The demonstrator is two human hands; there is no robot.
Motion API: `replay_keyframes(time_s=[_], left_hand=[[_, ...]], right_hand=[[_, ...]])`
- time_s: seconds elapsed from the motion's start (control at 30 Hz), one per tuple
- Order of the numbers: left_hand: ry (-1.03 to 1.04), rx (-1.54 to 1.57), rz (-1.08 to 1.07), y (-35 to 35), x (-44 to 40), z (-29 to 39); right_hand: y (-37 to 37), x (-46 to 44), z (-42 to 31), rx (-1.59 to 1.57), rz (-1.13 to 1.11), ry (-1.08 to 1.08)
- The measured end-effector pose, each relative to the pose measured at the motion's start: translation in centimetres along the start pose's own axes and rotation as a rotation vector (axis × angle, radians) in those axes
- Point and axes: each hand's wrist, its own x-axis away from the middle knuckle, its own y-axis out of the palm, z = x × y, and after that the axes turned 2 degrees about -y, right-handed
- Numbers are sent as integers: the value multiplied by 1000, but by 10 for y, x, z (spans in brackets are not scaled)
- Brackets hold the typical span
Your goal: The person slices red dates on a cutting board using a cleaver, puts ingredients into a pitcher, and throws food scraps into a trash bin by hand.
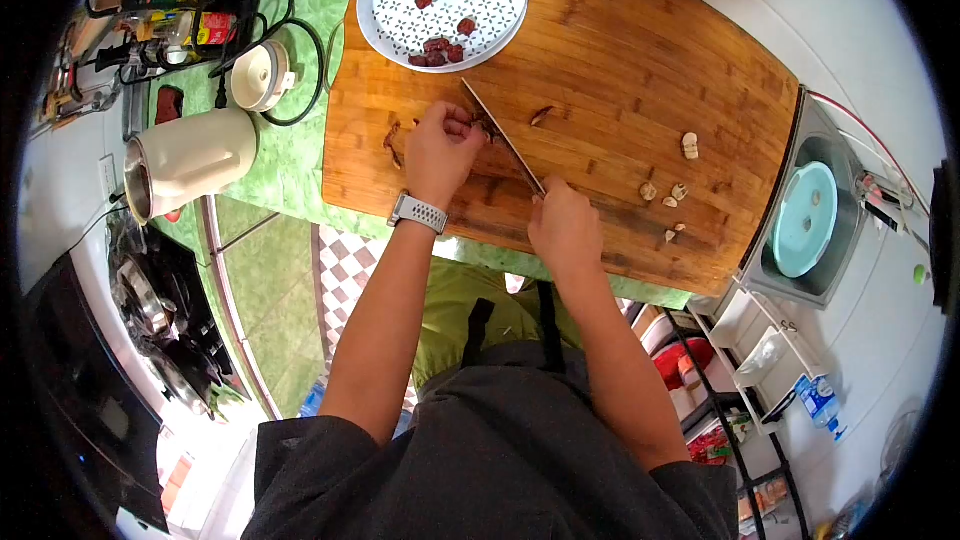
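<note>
My right hand (567, 226) is wrapped round the handle of a knife (505, 138), whose blade slants up and left over the wooden board (620, 60). Left of the blade, my left hand (446, 150), with a watch (418, 212) on its wrist, has its fingers curled at a small dark piece beside the edge; what they grip is partly hidden. Dark dried scraps (394, 144) lie left of that hand, and one dark red piece (541, 116) is right of the blade. Several red-brown pieces (436, 45) rest on a patterned white plate (380, 30) behind.
Garlic cloves (690, 146) and smaller pieces (669, 202) lie on the board's right part. Beyond its right edge, a sink (850, 240) holds a turquoise basin (806, 220). A cream kettle (200, 158), its lid (262, 76) and a bottle rack (180, 20) stand at the left.
</note>
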Motion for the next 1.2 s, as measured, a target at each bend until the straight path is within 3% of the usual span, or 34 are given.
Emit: replay_keyframes(time_s=[0.37,0.43,0.47,0.53,0.57,0.63,0.83,0.93,1.2], left_hand=[[70,86,5,0,9,-7],[407,-131,47,-3,9,-14],[409,-130,47,-5,8,-18],[661,-298,-13,-17,6,-16],[659,-297,-14,-24,1,-15],[921,-407,-176,-38,-16,-14],[1084,-567,-344,-54,-32,-26],[1036,-583,-361,-56,-30,-34],[1059,-405,-185,-49,-24,-41]], right_hand=[[-5,-1,-4,38,-4,14],[-2,-1,-1,50,29,-35],[0,-2,0,50,30,-34],[-1,-1,0,47,31,-38],[0,-1,1,48,29,-38],[0,-1,1,56,41,-49],[-3,-1,-3,75,-13,4],[-6,0,-6,53,-21,18],[-9,1,3,-14,-37,-7]])
